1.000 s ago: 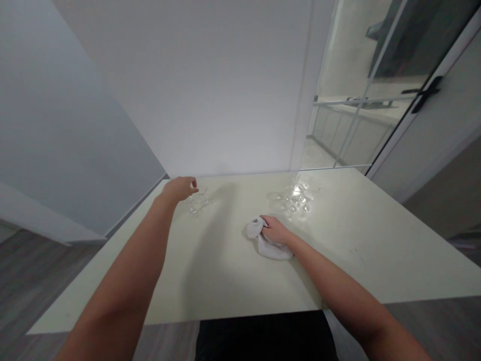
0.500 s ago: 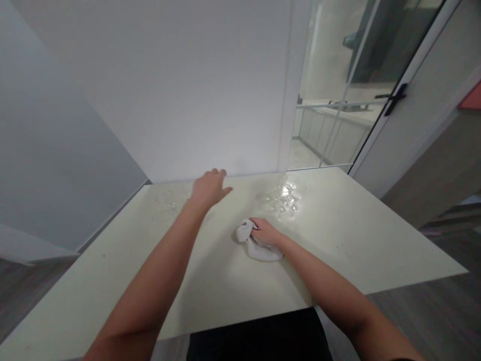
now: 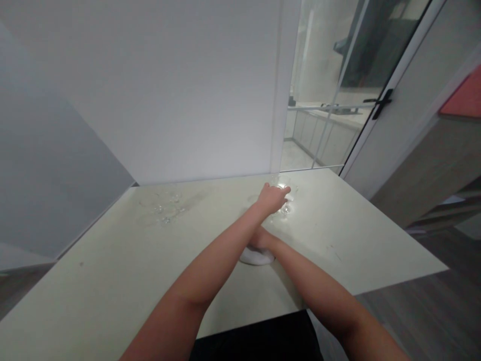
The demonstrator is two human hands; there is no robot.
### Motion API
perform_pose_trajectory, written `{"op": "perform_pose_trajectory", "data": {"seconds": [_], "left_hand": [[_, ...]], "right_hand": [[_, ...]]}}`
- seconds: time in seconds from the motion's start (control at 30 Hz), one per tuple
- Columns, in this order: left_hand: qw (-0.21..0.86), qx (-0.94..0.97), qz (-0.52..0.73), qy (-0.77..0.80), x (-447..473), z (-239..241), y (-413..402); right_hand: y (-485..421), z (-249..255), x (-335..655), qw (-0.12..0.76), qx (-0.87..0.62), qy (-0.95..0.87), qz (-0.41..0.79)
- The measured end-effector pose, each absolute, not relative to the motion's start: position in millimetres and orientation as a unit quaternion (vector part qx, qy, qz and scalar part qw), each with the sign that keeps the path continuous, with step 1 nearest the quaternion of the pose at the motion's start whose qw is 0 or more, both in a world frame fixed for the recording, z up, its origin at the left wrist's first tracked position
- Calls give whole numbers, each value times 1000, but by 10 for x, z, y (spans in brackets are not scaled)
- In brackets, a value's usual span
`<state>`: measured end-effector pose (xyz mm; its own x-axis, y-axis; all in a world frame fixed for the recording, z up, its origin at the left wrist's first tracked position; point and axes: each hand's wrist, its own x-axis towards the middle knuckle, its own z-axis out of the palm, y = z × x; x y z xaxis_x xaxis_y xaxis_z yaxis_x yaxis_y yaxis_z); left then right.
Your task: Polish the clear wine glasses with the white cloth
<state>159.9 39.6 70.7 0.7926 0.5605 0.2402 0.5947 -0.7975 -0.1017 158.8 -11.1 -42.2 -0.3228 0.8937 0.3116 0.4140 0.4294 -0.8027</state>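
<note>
My left hand (image 3: 273,197) reaches across my right arm to a cluster of clear glasses (image 3: 286,204) at the table's far right. Its fingers are stretched out and touch the nearest glass. My right hand (image 3: 262,242) stays on a white cloth (image 3: 256,257) in the middle of the cream table (image 3: 112,260), largely hidden under my left forearm. Only the cloth's lower edge shows. Another few clear glasses (image 3: 165,209) stand at the far left of the table.
A white wall runs along the table's far edge. A glass partition and a door with a black handle (image 3: 380,102) stand at the back right. Wooden floor lies to the right of the table.
My left hand let go of the glasses at the far left and swept right, crossing over my right arm to the glasses on the right. My right hand kept still on the cloth.
</note>
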Motion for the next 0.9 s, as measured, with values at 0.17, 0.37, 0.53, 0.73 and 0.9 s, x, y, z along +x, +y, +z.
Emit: {"op": "perform_pose_trajectory", "data": {"seconds": [0.17, 0.37, 0.53, 0.73, 0.9], "left_hand": [[83, -946, -93, -300, 1477, 708, 424], [45, -935, -126, -328, 1156, 801, 296], [14, -909, -173, -378, 741, 974, 184], [53, -853, -170, -490, 88, 1052, 143], [87, -804, -99, -580, -445, 966, 144]], "right_hand": [[-155, -383, 1559, 415, -406, -748, 321], [-113, -462, 1544, 410, -421, -744, 319], [-121, -401, 1552, 349, -447, -766, 303], [-182, -291, 1580, 290, -472, -787, 272], [-182, -293, 1593, 289, -470, -788, 273]]}}
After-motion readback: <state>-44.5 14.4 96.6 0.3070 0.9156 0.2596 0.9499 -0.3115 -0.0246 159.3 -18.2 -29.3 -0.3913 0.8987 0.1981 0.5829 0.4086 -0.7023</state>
